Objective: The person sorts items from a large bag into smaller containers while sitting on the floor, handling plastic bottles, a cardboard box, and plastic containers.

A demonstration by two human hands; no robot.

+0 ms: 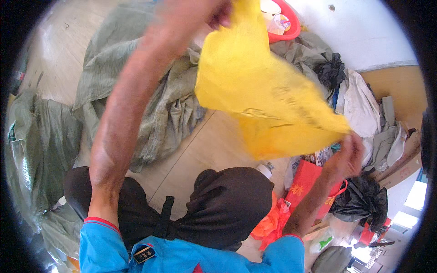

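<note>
A yellow plastic bag (pixel 269 92), bearing dark writing, hangs spread out between my two hands above the floor. My left hand (pixel 220 15), blurred at the top of the view, is at the bag's upper end; its fingers are partly hidden. At the bag's lower right corner, my right hand (pixel 350 155) pinches the edge between thumb and fingers. Beneath the bag lies a crumpled grey-green woven sack (pixel 170 119), spread over the light floor (pixel 191 150). My knees in dark trousers (pixel 228 201) are bent just below it.
A red plastic basin (pixel 293 24) with cups stands at the top right. Along the right lie a red paper bag (pixel 300 181), a black plastic bag (pixel 362 201), a white sack (pixel 360 102) and cardboard (pixel 399 170). More woven sacks (pixel 44 136) lie at left. A white bottle (pixel 265 169) is near my knee.
</note>
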